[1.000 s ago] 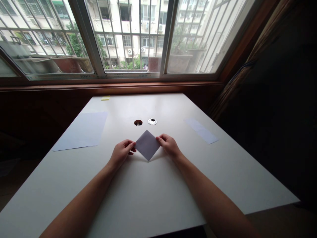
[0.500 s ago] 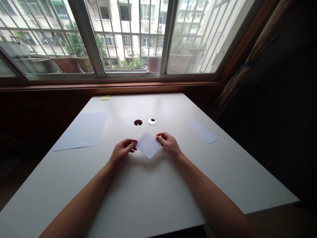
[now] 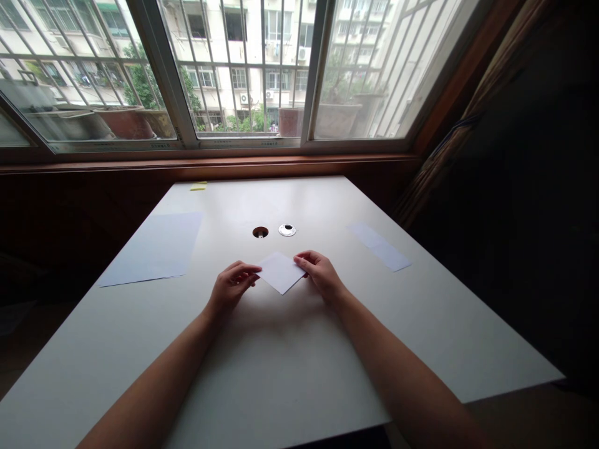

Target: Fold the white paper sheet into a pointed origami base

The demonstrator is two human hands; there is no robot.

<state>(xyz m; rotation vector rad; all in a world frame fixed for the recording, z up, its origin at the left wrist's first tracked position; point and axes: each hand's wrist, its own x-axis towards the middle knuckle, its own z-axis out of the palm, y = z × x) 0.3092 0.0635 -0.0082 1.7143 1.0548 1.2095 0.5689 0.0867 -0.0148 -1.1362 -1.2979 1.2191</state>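
Note:
A small white square of paper (image 3: 281, 273) is turned cornerwise, one corner pointing at me, over the middle of the white table (image 3: 290, 374). My left hand (image 3: 233, 284) pinches its left corner between thumb and fingers. At the opposite corner my right hand (image 3: 321, 272) grips it the same way. A shadow falls on the table beneath the hands, and the paper looks raised a little off the surface.
Larger sheets of paper (image 3: 152, 249) lie on the left. A paper strip (image 3: 381, 246) lies on the right. Beyond the hands are a round hole (image 3: 261, 232) and its cover (image 3: 287, 230). Yellow sticky notes (image 3: 198, 186) sit near the far edge, below the window.
The paper square has tipped flatter, so it looks shorter from front to back. My left fingers have shifted slightly on its corner; my right hand has hardly moved.

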